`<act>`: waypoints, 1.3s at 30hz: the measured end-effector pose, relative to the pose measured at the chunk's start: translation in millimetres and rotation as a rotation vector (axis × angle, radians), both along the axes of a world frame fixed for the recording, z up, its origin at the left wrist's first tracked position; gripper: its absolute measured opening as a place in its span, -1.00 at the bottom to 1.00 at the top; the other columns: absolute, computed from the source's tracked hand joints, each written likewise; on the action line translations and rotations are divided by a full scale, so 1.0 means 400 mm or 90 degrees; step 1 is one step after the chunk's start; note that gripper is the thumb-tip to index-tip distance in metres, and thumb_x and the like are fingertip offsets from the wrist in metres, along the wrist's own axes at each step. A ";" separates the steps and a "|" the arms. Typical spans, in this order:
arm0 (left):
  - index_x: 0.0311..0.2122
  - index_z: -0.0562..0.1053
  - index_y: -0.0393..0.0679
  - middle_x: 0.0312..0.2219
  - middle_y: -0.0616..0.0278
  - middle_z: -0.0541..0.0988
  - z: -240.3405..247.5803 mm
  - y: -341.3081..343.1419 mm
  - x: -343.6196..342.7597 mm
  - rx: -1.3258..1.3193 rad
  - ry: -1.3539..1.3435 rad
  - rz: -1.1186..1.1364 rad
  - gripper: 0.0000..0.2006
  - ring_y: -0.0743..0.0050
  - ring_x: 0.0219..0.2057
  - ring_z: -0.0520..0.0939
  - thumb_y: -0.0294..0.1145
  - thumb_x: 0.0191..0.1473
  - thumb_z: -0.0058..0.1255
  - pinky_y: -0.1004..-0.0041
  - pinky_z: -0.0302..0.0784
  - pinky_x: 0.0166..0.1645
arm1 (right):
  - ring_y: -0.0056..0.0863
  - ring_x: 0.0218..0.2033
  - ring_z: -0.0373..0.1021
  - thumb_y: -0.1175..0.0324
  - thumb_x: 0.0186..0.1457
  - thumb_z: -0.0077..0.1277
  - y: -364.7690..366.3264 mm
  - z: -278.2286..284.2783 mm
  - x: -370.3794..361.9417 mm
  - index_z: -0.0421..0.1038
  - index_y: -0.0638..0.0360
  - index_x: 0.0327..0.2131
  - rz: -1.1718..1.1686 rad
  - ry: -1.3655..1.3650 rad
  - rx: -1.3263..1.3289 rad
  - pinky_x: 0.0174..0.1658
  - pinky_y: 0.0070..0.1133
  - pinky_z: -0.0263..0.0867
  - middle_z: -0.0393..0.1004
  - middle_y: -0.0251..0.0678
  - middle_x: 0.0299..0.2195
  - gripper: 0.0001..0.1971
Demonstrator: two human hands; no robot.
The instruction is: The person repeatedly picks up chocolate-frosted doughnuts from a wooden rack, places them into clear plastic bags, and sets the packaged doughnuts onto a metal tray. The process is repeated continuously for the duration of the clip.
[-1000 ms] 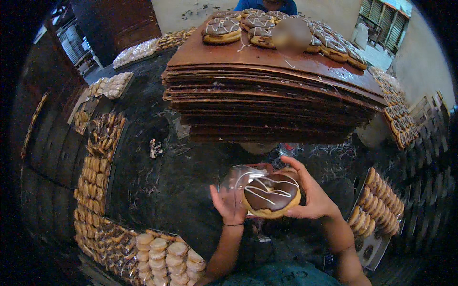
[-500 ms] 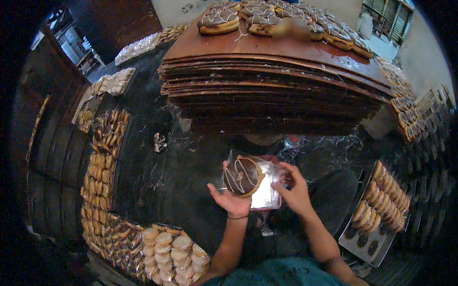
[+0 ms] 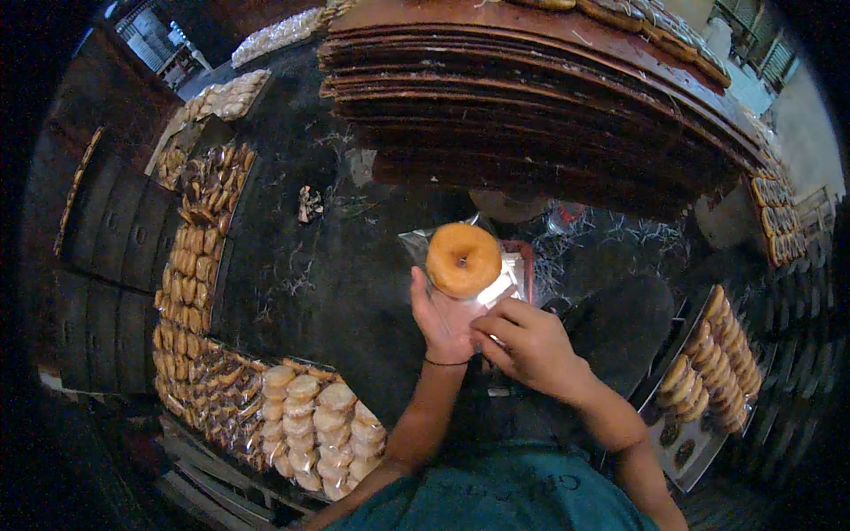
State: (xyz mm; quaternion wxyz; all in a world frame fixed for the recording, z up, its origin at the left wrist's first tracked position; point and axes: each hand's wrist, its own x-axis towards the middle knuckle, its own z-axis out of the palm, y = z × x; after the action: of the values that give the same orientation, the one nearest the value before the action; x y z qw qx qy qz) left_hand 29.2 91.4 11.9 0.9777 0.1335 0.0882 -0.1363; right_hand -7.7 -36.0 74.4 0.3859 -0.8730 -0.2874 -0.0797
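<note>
The left hand (image 3: 445,326) lies palm up, open beneath a ring doughnut (image 3: 463,260) in a clear bag (image 3: 414,239); the right hand (image 3: 531,348) pinches the bag's near end. Brown stacked boards (image 3: 531,97) stand beyond, bagged pastries (image 3: 188,274) leftward.

The ring doughnut (image 3: 463,260) is glowing plain golden-orange, the clear plastic bag (image 3: 413,241) is glinting silvery-white! The shirt (image 3: 522,500) is showing deep teal with dark lettering, the stacked boards (image 3: 531,84) are looming reddish-brown, the floor (image 3: 341,283) is running black with whitish streaks.
</note>
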 end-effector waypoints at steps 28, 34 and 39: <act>0.19 0.03 -0.12 0.15 -0.01 0.10 0.088 0.025 -0.090 -0.106 -0.001 -0.236 -0.29 -0.11 0.15 0.12 0.19 0.06 -0.41 -0.30 -0.01 0.10 | -0.15 -0.11 0.30 0.37 -0.27 0.18 -0.136 0.049 -0.011 0.44 0.13 -0.24 0.038 -0.253 0.029 -0.10 -0.33 0.28 0.35 -0.22 -0.13 -0.61; 0.09 0.23 -0.07 0.00 0.13 0.34 0.086 -0.043 -0.127 0.399 -0.080 0.089 -0.56 0.27 -0.05 0.41 -0.11 0.16 -0.32 0.20 0.26 0.05 | -0.35 -0.35 0.43 0.43 0.04 -0.02 -0.135 0.088 -0.028 0.36 0.25 -0.41 -0.097 -0.059 0.400 -0.20 -0.53 0.33 0.46 -0.18 -0.37 -0.91; -0.22 0.42 -0.23 -0.25 0.20 0.48 0.021 -0.077 -0.126 0.559 -0.278 -0.072 -0.83 0.49 -0.22 0.47 -0.48 0.05 -0.06 0.57 0.34 -0.11 | -0.53 -0.34 0.40 0.38 0.16 -0.17 -0.234 -0.029 -0.095 0.30 0.25 -0.36 -0.197 0.267 0.565 -0.22 -0.61 0.32 0.45 -0.28 -0.40 -0.87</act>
State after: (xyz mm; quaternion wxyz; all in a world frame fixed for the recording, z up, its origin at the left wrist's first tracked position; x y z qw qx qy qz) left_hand -21.2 60.7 20.5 0.8155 0.5633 -0.0773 -0.1079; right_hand -45.9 -129.4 62.9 0.7525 -0.6544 -0.0098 -0.0735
